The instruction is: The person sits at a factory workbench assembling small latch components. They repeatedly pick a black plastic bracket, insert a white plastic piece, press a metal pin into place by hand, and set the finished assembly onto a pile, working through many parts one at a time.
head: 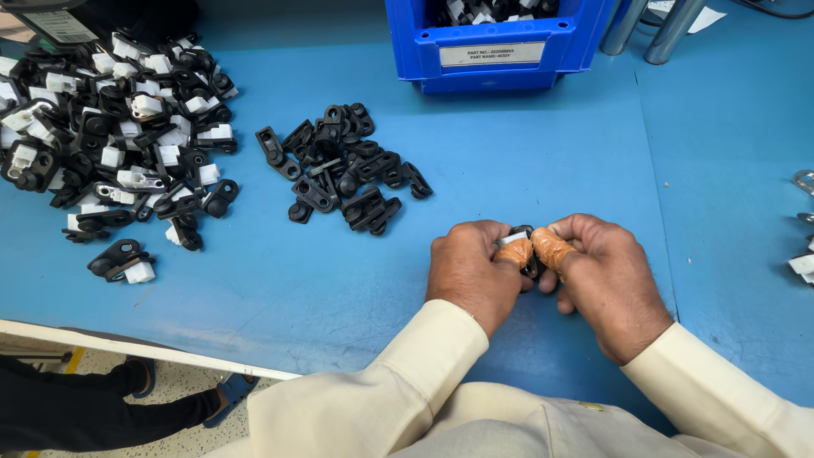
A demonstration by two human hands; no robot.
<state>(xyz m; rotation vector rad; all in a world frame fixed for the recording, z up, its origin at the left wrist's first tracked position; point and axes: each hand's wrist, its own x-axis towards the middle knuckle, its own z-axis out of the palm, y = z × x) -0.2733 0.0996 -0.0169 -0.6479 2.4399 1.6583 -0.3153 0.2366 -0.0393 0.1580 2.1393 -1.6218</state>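
My left hand and my right hand meet over the blue table, both pinching one small black plastic part with a white piece between taped thumbs. Most of the part is hidden by my fingers. A small pile of bare black parts lies just beyond my hands. Farther left spreads a large heap of black parts fitted with white pieces.
A blue bin holding more parts stands at the table's far edge. Metal tubes rise at the back right. A few small pieces lie at the right edge. Another person's legs show below the table's front-left edge.
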